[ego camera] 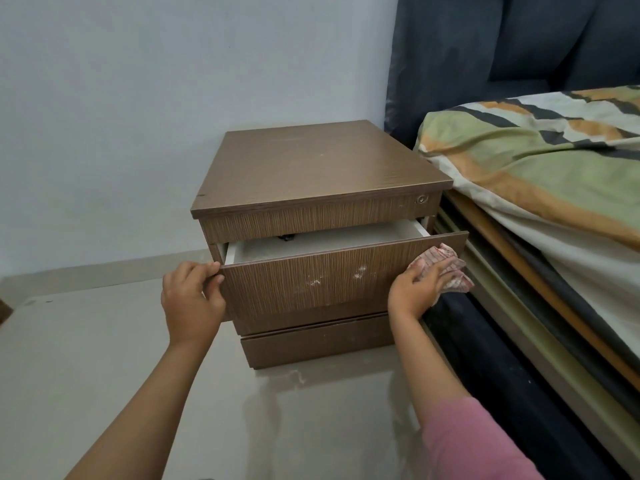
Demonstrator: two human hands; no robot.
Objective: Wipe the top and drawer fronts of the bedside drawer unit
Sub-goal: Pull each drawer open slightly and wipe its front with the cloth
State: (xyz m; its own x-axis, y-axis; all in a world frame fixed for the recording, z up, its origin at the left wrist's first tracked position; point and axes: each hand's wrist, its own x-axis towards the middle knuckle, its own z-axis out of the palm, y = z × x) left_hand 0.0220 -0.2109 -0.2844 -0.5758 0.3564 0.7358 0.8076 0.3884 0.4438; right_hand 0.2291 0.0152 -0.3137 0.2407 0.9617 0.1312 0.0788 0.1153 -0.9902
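Observation:
The brown wood-grain bedside drawer unit point(311, 168) stands against the white wall. Its middle drawer point(311, 282) is pulled partly out, showing a pale inside, and its front carries whitish smudges. My left hand point(192, 299) grips the drawer front's left edge, fingers curled over the top corner. My right hand point(414, 289) presses a red-and-white checked cloth point(450, 268) against the right end of that drawer front. The narrow top drawer front point(311, 216) with a round lock and the bottom drawer front point(318, 341) are closed.
A bed point(554, 174) with a striped green, orange and black sheet lies close on the right, its dark frame point(485, 341) almost touching the unit. A dark headboard point(502, 46) rises behind. The beige tiled floor point(104, 358) spreads to the left and front.

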